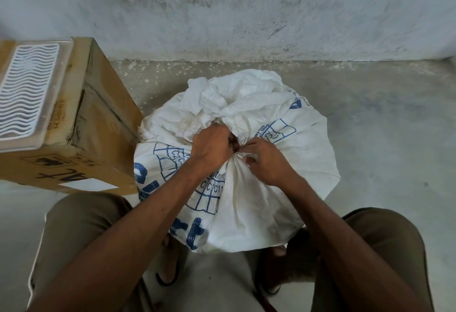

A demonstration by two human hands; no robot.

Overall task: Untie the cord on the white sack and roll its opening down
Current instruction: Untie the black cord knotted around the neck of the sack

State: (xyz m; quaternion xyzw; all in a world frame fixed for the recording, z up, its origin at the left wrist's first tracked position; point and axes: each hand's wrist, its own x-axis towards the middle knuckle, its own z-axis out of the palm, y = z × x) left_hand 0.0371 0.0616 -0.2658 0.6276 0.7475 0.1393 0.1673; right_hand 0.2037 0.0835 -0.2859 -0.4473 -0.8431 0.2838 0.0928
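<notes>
A full white woven sack (308,153) with blue print stands on the concrete floor between my knees. Its neck is bunched tight in the middle, and the loose top fabric (237,94) flops toward the wall. A dark cord (234,145) shows as a small knot at the neck, mostly hidden by my fingers. My left hand (209,146) is curled at the neck from the left, its fingertips on the knot. My right hand (266,161) pinches the cord and gathered fabric from the right.
A large cardboard box (98,119) stands close on the left, touching the sack, with a white slatted plastic tray (27,89) on top. A stained white wall (246,10) rises just behind the sack. Bare concrete floor (389,126) lies to the right.
</notes>
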